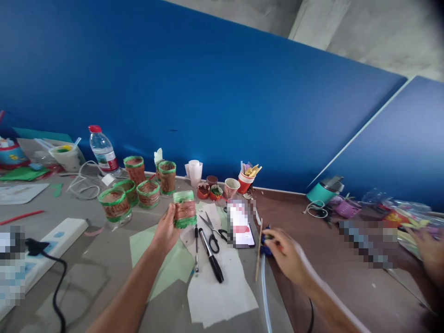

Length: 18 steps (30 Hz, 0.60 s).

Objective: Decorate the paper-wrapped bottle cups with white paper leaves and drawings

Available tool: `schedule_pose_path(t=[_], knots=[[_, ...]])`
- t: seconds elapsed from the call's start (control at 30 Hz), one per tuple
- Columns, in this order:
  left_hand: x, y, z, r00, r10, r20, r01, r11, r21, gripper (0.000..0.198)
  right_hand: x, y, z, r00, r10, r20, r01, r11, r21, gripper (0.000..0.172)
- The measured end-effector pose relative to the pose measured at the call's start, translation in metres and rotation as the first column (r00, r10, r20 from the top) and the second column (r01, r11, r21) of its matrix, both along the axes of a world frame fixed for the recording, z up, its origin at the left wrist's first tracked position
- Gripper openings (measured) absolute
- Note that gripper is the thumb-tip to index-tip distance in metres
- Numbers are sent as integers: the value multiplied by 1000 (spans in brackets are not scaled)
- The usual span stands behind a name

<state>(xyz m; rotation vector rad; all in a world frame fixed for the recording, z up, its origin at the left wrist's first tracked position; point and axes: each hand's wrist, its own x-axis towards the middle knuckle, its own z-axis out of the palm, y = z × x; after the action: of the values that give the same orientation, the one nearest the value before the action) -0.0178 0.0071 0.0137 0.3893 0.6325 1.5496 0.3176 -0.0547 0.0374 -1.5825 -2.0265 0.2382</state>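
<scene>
My left hand [167, 231] is closed around the side of a painted cup [185, 210], brown in the middle with green bands at the rim and base. It holds the cup above a pale green paper sheet [156, 259]. To the right, my right hand [286, 256] has its fingers curled at a small blue object [266, 243], partly covered by them and hard to identify. A thin wooden stick [258, 254] and a clear rod [265, 296] lie beside it. Between my hands are scissors [213, 231], a black marker [212, 259] and a slim brush-like tool [196, 249].
Several similar painted cups [114, 203] stand at the back left near a water bottle [103, 150]. Small paint cups [203, 189] line the blue partition [208, 92]. A phone [246, 236] lies mid-table. A power strip [65, 238] is left; another person's hand [428, 247] is far right.
</scene>
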Motion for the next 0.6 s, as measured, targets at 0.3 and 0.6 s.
schedule_pose_path(t=[0.3,0.6], knots=[[-2,-2,-1,995,31,-94,-26,998,48,34,-132,39,11,806,246,538,-112,956,-270,25],[0,-4,8,997,30,-64,-27,999,45,29,-139,51,3,750,310,584,-119,932,-342,26]])
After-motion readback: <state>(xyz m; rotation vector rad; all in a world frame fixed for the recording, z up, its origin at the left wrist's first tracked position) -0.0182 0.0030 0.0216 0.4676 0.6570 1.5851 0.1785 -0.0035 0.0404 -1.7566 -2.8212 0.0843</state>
